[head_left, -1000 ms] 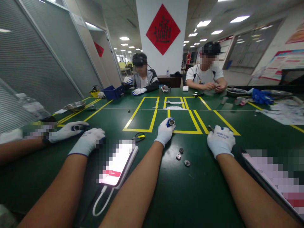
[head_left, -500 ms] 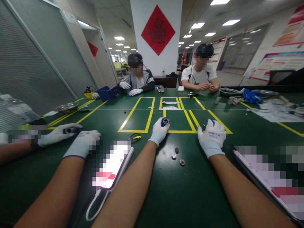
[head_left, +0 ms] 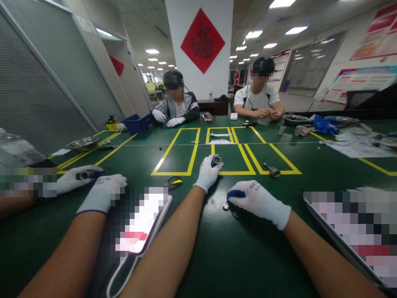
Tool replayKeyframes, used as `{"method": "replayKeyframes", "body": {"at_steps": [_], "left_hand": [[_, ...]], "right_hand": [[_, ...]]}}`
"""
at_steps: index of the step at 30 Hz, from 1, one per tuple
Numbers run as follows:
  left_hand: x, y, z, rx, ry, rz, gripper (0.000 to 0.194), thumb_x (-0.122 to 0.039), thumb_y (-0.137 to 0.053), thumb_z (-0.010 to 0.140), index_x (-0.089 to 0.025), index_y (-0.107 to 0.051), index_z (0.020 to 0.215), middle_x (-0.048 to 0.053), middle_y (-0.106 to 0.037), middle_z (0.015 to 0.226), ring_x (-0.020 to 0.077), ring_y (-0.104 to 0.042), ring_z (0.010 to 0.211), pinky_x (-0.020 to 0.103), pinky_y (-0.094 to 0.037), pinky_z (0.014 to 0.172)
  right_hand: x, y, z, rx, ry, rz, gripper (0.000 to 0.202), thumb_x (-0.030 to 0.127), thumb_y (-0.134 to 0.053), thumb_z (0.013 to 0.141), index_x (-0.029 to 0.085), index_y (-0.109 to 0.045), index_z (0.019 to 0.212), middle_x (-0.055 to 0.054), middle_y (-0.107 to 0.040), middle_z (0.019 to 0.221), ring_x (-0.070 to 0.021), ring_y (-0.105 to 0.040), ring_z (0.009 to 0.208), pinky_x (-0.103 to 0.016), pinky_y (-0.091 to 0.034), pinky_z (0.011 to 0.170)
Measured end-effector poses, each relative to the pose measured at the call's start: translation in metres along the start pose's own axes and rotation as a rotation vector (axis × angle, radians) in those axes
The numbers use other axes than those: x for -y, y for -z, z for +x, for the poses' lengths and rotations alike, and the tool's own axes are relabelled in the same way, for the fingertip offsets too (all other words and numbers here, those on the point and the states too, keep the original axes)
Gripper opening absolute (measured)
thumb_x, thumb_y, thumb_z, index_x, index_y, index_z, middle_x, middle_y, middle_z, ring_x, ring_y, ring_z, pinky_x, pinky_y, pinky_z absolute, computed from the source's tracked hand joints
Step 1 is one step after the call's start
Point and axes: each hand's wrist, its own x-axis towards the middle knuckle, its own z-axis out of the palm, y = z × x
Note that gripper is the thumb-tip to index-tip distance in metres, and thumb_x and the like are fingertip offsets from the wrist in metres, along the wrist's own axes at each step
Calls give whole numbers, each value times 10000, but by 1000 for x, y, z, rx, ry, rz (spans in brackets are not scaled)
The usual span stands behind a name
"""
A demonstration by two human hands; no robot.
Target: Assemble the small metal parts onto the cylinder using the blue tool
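My left hand (head_left: 208, 173), in a white glove with blue fingertips, is wrapped round a hollow metal cylinder (head_left: 216, 159) whose open end faces up. Low over the green table, my right hand (head_left: 256, 198), gloved alike, has its thumb and fingers closed together at some small round metal parts. One silvery disc (head_left: 226, 206) shows just below the fingertips, and a darker round part (head_left: 236, 214) is partly covered by the hand. What the fingertips pinch, if anything, is hidden. Beyond my right hand lies a metal piece with a thin shaft (head_left: 273, 170).
A phone (head_left: 155, 219) with a white cable lies left of my left forearm, another device (head_left: 344, 236) at the right. A co-worker's gloved hands (head_left: 107, 188) are close at the left. Two people sit opposite. Yellow tape (head_left: 173, 174) marks the table; a blue bin (head_left: 136, 123) stands far left.
My right hand has let go of the shafted metal piece near the yellow tape and moved left and nearer, down to the small round parts. My left hand keeps its hold.
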Motion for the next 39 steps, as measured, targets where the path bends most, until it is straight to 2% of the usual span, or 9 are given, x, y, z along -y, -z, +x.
{"method": "replayKeyframes", "body": {"at_steps": [5, 8, 12, 14, 16, 19, 21, 30, 39], "left_hand": [[-3, -1, -1, 40, 21, -88, 359, -270, -750, 824, -171, -664, 1158, 90, -730, 1113, 220, -681, 1023, 361, -524, 969], [-7, -1, -2, 8, 48, -83, 383, -302, -754, 822, -165, -644, 1163, 90, -736, 1079, 218, -686, 989, 355, -529, 935], [-9, -1, -4, 11, 29, -44, 317, -374, -742, 835, -172, -651, 1063, 60, -734, 990, 200, -680, 919, 331, -532, 879], [-10, -1, -6, 56, -16, -40, 293, -382, -740, 839, -181, -657, 1035, 43, -731, 962, 190, -677, 896, 318, -534, 862], [-12, -3, -8, 109, -72, -43, 286, -354, -756, 829, -192, -667, 1047, 35, -734, 988, 190, -679, 920, 315, -536, 873], [-14, -7, -10, 194, -140, -47, 352, -317, -793, 796, -207, -680, 1111, 41, -739, 1082, 204, -684, 1004, 330, -540, 929], [-15, -11, -11, 228, -188, -33, 393, -301, -800, 789, -207, -681, 1151, 55, -734, 1137, 214, -679, 1059, 350, -533, 980], [-19, -15, -14, 234, -257, 45, 426, -231, -780, 789, -194, -673, 1199, 72, -732, 1186, 223, -679, 1105, 368, -533, 1033], [-20, -15, -14, 264, -299, 81, 416, -283, -769, 818, -191, -672, 1212, 83, -727, 1206, 232, -677, 1115, 382, -534, 1023]], "right_hand": [[-8, -5, 4, 26, -35, -179, 225, 319, -584, 956, 235, -775, 1040, -61, -744, 1048, -203, -691, 956, -308, -513, 888], [-14, -8, 6, 1, -57, -257, 254, 316, -547, 989, 244, -760, 1108, -63, -731, 1102, -210, -686, 999, -318, -511, 901], [-20, -11, 8, -41, -130, -377, 238, 315, -540, 999, 238, -754, 1070, -67, -727, 1090, -232, -687, 988, -342, -518, 863], [-23, -12, 9, -122, -156, -404, 209, 302, -556, 991, 223, -746, 1030, -69, -725, 1065, -231, -686, 958, -335, -517, 833], [-26, -14, 10, -283, -162, -392, 188, 287, -567, 988, 207, -734, 1012, -72, -721, 1040, -226, -680, 941, -323, -512, 811], [-32, -15, 10, -541, -118, -342, 180, 284, -569, 991, 194, -722, 1020, -78, -716, 1025, -224, -669, 946, -319, -505, 820], [-34, -17, 10, -616, -64, -322, 168, 274, -577, 986, 190, -720, 1018, -81, -717, 1016, -224, -665, 947, -320, -503, 834], [-45, -24, 21, -696, 125, -370, 185, 246, -542, 1001, 180, -715, 987, -93, -713, 982, -222, -654, 920, -320, -494, 828], [-49, -25, 24, -701, 104, -333, 189, 238, -527, 1003, 187, -709, 1013, -96, -704, 1014, -228, -650, 949, -336, -511, 851]]}}
